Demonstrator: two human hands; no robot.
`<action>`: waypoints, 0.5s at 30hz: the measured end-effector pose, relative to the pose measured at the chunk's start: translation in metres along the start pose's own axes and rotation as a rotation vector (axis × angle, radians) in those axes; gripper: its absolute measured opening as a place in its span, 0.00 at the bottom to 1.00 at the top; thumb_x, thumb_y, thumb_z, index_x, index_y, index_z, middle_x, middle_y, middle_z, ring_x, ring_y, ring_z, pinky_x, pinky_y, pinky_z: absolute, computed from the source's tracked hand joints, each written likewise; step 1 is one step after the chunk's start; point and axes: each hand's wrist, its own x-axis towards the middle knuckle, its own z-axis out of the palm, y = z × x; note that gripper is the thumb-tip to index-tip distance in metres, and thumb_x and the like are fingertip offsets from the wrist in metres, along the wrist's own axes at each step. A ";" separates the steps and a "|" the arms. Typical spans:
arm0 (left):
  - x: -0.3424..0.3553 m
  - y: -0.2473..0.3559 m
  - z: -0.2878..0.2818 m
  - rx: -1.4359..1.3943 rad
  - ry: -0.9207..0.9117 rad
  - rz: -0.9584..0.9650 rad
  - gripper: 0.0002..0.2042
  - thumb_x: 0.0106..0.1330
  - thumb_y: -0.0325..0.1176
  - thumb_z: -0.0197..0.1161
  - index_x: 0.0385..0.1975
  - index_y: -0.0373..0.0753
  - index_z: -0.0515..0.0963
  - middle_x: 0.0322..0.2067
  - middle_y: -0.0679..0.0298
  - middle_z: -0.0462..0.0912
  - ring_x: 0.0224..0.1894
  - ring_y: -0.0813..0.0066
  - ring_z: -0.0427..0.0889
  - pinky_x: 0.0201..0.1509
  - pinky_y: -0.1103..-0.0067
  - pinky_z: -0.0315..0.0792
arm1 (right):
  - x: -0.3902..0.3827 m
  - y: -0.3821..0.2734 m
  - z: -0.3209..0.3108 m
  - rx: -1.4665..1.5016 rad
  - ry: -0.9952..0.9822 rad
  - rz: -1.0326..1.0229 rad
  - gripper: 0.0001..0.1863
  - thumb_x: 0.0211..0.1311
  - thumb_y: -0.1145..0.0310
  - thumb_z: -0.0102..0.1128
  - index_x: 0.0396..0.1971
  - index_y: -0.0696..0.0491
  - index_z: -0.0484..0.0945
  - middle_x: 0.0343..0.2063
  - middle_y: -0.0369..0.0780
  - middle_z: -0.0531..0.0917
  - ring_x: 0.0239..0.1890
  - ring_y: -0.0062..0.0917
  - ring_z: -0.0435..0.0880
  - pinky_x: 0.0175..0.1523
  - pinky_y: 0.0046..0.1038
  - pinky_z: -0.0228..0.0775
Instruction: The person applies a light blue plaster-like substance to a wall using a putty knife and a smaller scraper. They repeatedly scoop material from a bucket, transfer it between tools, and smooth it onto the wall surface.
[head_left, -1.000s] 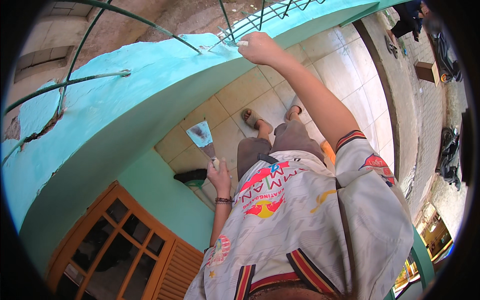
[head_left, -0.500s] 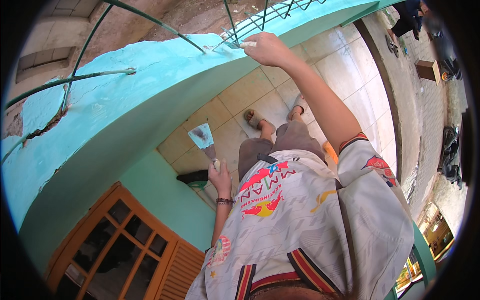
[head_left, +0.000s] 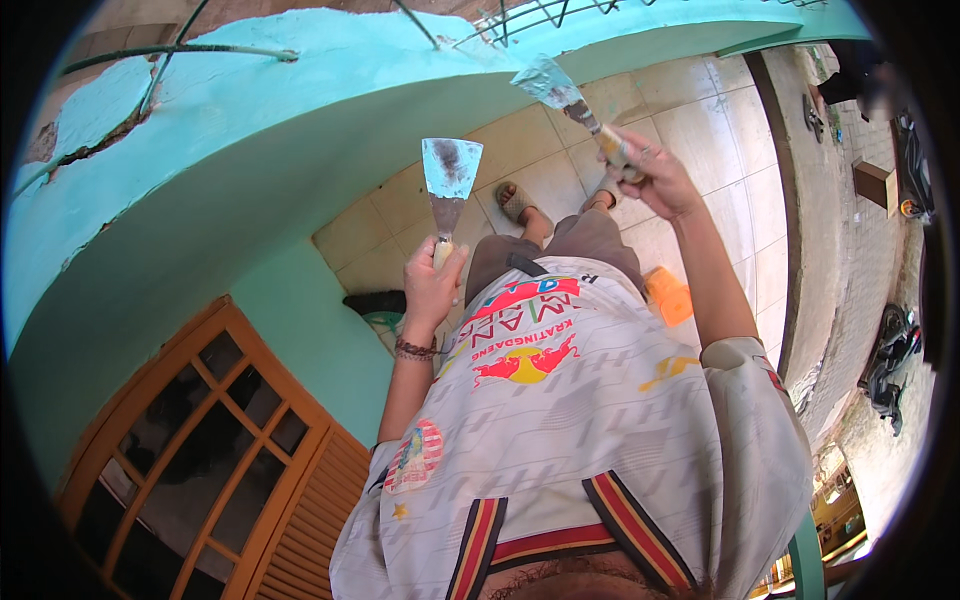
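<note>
My left hand [head_left: 432,283] is closed round the handle of a putty knife [head_left: 451,172], whose wide blade points up and carries turquoise stuff with a dark patch. In my right hand [head_left: 652,178] is a second putty knife [head_left: 548,84], held by its pale handle and tilted up to the left. Its blade is coated with turquoise and lies in front of the edge of the turquoise wall [head_left: 330,45]; whether it touches cannot be made out. Cracks and bare, broken patches show on the wall's top at the left.
Green metal bars [head_left: 180,48] rise from the wall top. An orange-framed window [head_left: 215,440] is at the lower left. An orange plastic container [head_left: 668,296] stands on the tiled floor [head_left: 735,175]. A person [head_left: 850,80], a cardboard box [head_left: 875,186] and a dark motorbike [head_left: 888,365] are at the right.
My right hand has drawn back from the wall top toward me, bringing its putty knife into full view. My left hand has lifted its putty knife higher. The view has shifted.
</note>
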 end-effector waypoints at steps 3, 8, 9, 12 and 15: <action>-0.013 0.029 -0.008 0.006 -0.126 0.031 0.08 0.63 0.33 0.63 0.25 0.39 0.72 0.13 0.73 0.71 0.12 0.89 0.64 0.15 0.86 0.57 | -0.002 0.001 0.009 -0.093 -0.085 -0.041 0.28 0.63 0.60 0.59 0.61 0.55 0.67 0.40 0.38 0.80 0.33 0.17 0.74 0.37 0.19 0.67; -0.033 0.088 -0.017 0.074 -0.282 0.098 0.08 0.61 0.31 0.65 0.25 0.38 0.74 0.14 0.73 0.72 0.13 0.91 0.65 0.15 0.86 0.57 | 0.010 -0.033 0.021 -0.390 -0.158 -0.214 0.26 0.57 0.60 0.65 0.54 0.54 0.74 0.43 0.38 0.81 0.36 0.20 0.75 0.44 0.24 0.68; -0.037 0.099 -0.017 0.082 -0.302 0.106 0.07 0.61 0.31 0.66 0.26 0.38 0.74 0.15 0.73 0.72 0.14 0.91 0.65 0.15 0.86 0.58 | 0.012 -0.044 0.024 -0.459 -0.168 -0.256 0.24 0.57 0.59 0.66 0.52 0.54 0.76 0.42 0.37 0.81 0.36 0.20 0.75 0.44 0.24 0.68; -0.046 0.112 -0.012 0.070 -0.338 0.143 0.06 0.60 0.30 0.67 0.28 0.37 0.77 0.17 0.74 0.73 0.17 0.91 0.67 0.18 0.87 0.60 | 0.019 -0.086 0.030 -0.587 -0.237 -0.320 0.20 0.53 0.58 0.69 0.44 0.52 0.82 0.38 0.35 0.81 0.37 0.21 0.76 0.45 0.24 0.68; -0.054 0.123 -0.012 0.093 -0.362 0.207 0.07 0.59 0.31 0.68 0.30 0.36 0.79 0.18 0.74 0.74 0.20 0.91 0.68 0.22 0.87 0.62 | 0.022 -0.123 0.043 -0.745 -0.325 -0.510 0.19 0.46 0.63 0.74 0.38 0.55 0.84 0.35 0.33 0.78 0.37 0.17 0.73 0.40 0.20 0.65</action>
